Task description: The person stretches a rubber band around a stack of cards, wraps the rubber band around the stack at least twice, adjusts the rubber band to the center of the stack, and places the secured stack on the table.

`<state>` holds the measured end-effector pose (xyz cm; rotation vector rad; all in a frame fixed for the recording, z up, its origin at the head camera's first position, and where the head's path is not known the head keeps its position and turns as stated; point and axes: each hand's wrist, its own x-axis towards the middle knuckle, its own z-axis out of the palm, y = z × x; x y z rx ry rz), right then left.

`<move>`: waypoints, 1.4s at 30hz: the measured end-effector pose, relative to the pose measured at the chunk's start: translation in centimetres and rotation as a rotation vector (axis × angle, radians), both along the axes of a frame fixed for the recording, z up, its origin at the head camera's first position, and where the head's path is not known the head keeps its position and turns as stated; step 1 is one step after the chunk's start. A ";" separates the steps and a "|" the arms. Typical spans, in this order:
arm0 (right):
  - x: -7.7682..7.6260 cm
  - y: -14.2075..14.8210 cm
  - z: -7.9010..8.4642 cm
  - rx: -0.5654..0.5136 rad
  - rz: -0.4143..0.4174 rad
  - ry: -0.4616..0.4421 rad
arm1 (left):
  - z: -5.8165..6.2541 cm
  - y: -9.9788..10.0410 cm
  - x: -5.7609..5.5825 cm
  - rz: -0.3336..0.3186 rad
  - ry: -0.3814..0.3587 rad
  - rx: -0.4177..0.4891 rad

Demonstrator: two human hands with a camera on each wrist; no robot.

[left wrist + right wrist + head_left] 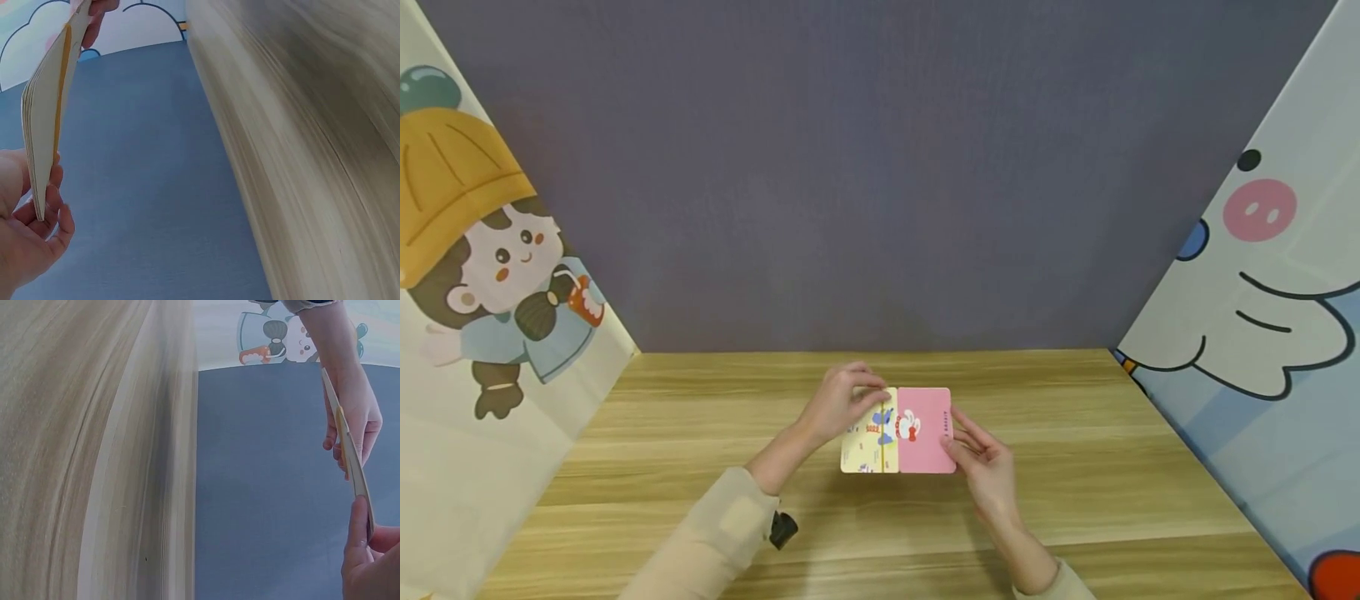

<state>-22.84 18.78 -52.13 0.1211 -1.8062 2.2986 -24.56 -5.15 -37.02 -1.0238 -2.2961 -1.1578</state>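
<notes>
A small notebook (925, 417) is held up over the table, its pink part with a white rabbit at the right and a pale yellow part with blue cartoon figures at the left. A yellow elastic band (882, 442) runs down the yellow part. My left hand (842, 404) pinches the notebook's upper left edge, its fingertips close to the band; whether they grip the band too, I cannot tell. At the right edge, my right hand (988, 467) grips the pink part, thumb in front. The left wrist view shows the notebook (47, 119) edge-on, with several thin layers.
Below the hands lies a wood-grain table (1112, 483). A dark grey-blue panel (880, 183) rises behind it. Cartoon-printed walls stand at the left (550, 400) and right (1262, 333). A black object (782, 530) sits at the left sleeve's cuff.
</notes>
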 end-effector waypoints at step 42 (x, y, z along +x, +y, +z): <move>-0.7 -0.1 -0.5 -0.015 0.007 0.029 | 1.0 -0.1 0.0 -0.011 -0.190 0.039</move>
